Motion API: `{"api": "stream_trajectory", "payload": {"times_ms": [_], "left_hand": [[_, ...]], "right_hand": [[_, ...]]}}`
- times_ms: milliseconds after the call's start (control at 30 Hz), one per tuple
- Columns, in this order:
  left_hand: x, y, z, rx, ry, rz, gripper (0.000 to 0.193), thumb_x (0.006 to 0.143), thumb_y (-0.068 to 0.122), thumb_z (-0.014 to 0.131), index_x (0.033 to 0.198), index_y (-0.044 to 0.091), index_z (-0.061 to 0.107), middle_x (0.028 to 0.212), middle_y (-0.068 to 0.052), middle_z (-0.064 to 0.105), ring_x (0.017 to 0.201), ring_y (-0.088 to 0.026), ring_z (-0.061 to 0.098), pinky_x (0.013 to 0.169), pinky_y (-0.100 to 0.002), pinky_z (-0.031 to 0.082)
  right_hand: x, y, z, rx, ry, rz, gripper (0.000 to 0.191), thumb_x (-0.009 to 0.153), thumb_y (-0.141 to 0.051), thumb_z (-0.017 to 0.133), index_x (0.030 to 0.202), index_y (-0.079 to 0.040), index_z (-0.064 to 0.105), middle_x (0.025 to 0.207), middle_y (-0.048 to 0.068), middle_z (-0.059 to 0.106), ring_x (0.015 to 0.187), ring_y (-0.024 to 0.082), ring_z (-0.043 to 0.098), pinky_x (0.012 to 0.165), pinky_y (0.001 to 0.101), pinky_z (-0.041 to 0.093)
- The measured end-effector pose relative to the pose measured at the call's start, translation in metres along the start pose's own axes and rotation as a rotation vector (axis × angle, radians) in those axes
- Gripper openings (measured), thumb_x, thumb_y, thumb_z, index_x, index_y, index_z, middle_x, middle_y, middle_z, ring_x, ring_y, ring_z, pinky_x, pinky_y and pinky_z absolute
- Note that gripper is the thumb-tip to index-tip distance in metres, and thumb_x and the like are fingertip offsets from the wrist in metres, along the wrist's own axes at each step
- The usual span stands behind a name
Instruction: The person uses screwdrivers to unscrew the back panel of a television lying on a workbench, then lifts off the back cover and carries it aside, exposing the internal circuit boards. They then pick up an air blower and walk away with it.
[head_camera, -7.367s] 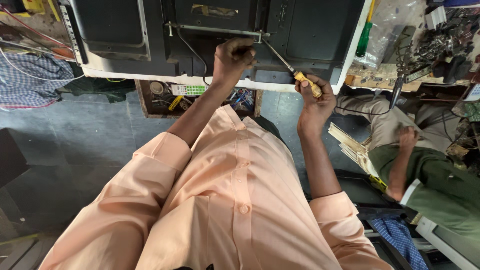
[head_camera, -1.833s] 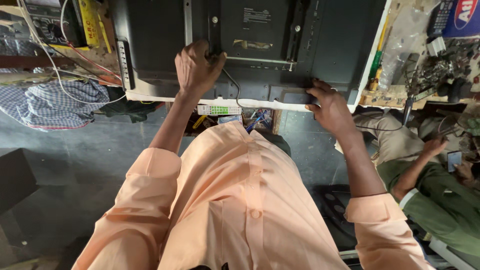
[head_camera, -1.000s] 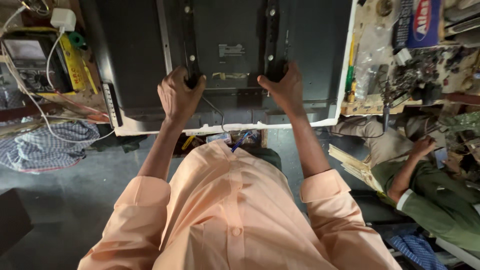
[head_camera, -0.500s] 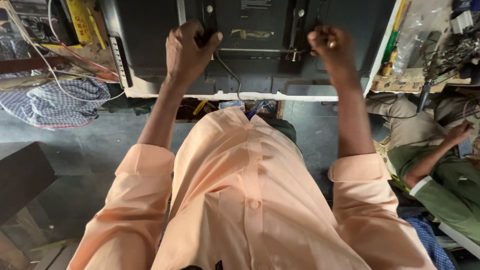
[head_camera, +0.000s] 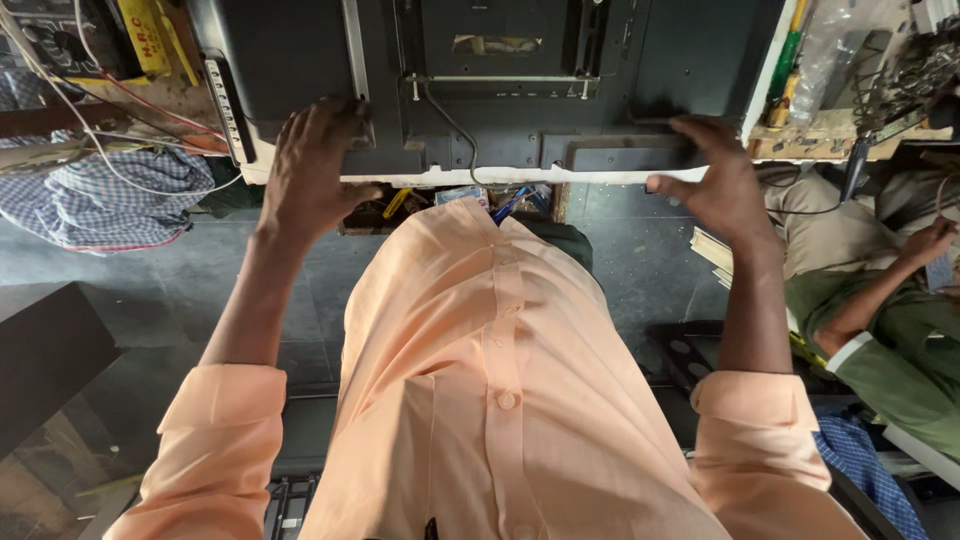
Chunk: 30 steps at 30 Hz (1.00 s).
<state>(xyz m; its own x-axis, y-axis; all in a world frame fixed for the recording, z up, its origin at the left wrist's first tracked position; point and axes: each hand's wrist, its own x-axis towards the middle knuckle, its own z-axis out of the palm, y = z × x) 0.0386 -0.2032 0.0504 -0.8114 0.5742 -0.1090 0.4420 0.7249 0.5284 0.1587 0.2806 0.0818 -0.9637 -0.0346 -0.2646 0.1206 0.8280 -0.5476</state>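
The flat-screen television (head_camera: 500, 80) lies face down, its near edge overhanging the bench. Left hand (head_camera: 310, 175) and right hand (head_camera: 715, 185) rest on that edge, fingers spread, gripping nothing. Uneven pressure risks tipping or sliding it.

A blue and white checked cloth (head_camera: 110, 200) lies bunched at the left, with thin white and red wires (head_camera: 90, 95) trailing across it. A yellow box (head_camera: 145, 35) stands above it. At the upper right, green- and yellow-handled screwdrivers (head_camera: 785, 70) rest on a cluttered wooden surface (head_camera: 830, 135). A seated co-worker in a green shirt (head_camera: 890, 340) is at the right edge. The floor (head_camera: 150, 290) is dark grey.
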Motion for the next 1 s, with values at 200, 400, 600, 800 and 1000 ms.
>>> {"api": "stream_trajectory", "payload": {"times_ms": [200, 400, 600, 800, 1000], "left_hand": [[-0.009, -0.008, 0.017, 0.212, -0.018, 0.078, 0.05, 0.079, 0.003, 0.083, 0.127, 0.002, 0.067, 0.15, -0.019, 0.052, 0.145, -0.038, 0.048, 0.124, -0.049, 0.039], [-0.007, -0.025, 0.024, 0.232, -0.071, 0.177, 0.06, 0.076, 0.002, 0.081, 0.133, -0.005, 0.063, 0.145, -0.028, 0.05, 0.137, -0.047, 0.048, 0.115, -0.051, 0.044], [-0.003, -0.029, 0.024, 0.233, -0.139, 0.171, 0.061, 0.074, -0.006, 0.076, 0.134, -0.008, 0.06, 0.147, -0.03, 0.048, 0.139, -0.049, 0.046, 0.102, -0.045, 0.056], [-0.019, -0.035, 0.018, 0.216, -0.024, 0.207, 0.061, 0.077, 0.006, 0.08, 0.134, -0.005, 0.061, 0.146, -0.026, 0.049, 0.138, -0.044, 0.049, 0.11, -0.053, 0.044], [-0.041, -0.063, 0.021, 0.44, 0.049, 0.09, 0.039, 0.087, 0.006, 0.073, 0.125, -0.004, 0.065, 0.147, -0.024, 0.053, 0.138, -0.042, 0.052, 0.121, -0.051, 0.037]], "right_hand": [[-0.005, -0.018, 0.023, -0.577, -0.001, -0.125, 0.068, 0.073, -0.021, 0.088, 0.133, 0.002, 0.067, 0.141, 0.023, 0.062, 0.124, 0.04, 0.062, 0.101, 0.0507, 0.047], [0.001, 0.004, 0.03, -0.601, -0.021, -0.198, 0.045, 0.085, -0.014, 0.081, 0.122, 0.005, 0.067, 0.146, 0.023, 0.062, 0.132, 0.038, 0.061, 0.116, 0.0436, 0.046], [0.004, 0.017, 0.032, -0.567, -0.053, -0.227, 0.05, 0.08, -0.015, 0.082, 0.123, 0.007, 0.067, 0.143, 0.025, 0.064, 0.133, 0.038, 0.061, 0.116, 0.0423, 0.049], [-0.003, 0.018, 0.033, -0.56, -0.017, -0.232, 0.047, 0.083, -0.011, 0.08, 0.125, 0.005, 0.067, 0.146, 0.023, 0.061, 0.139, 0.037, 0.058, 0.117, 0.0431, 0.048], [-0.01, 0.019, 0.036, -0.567, -0.011, -0.171, 0.049, 0.085, -0.013, 0.081, 0.128, 0.006, 0.065, 0.153, 0.023, 0.057, 0.142, 0.036, 0.055, 0.114, 0.0456, 0.048]]}}
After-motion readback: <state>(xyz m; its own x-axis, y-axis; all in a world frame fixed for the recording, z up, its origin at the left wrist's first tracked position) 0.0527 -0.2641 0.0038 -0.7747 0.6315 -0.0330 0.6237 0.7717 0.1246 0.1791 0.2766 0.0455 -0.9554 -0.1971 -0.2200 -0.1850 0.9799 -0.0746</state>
